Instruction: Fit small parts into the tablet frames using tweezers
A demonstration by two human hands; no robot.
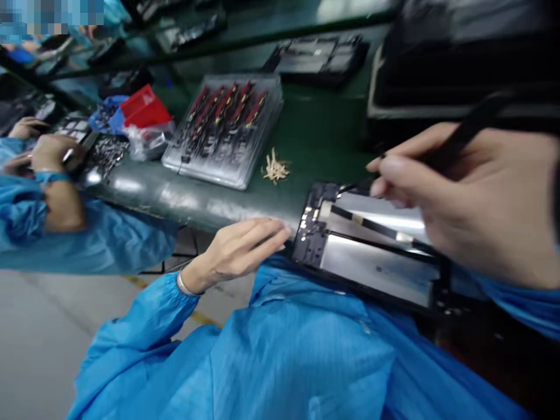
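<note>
The device [376,268] is laid at the near edge of the bench [321,131], in front of the blue gown [306,350]. Its long axis is run from left to right across the view, slanted down toward the right; the dark end with small boards is pointed left, and the silvery panels are stretched toward the right. A dark strap [371,226] is laid lengthwise over it.

A dark tool [470,131] is gripped between the closed fingers of the right hand [481,192], above the device's far side. The far right part of the device is partly covered by this hand and lost in shadow. The tool's upper end is blurred, and whether the device is touched by its tip cannot be told.

The left hand [238,251] is held just beside the device's left end, its fingers extended and loosely open; whether the edge is touched cannot be told. Beyond, a clear tray [219,166] and a small pile of sticks [275,169] are set on the bench. At left, a co-worker's hands [55,153] are blurred.
</note>
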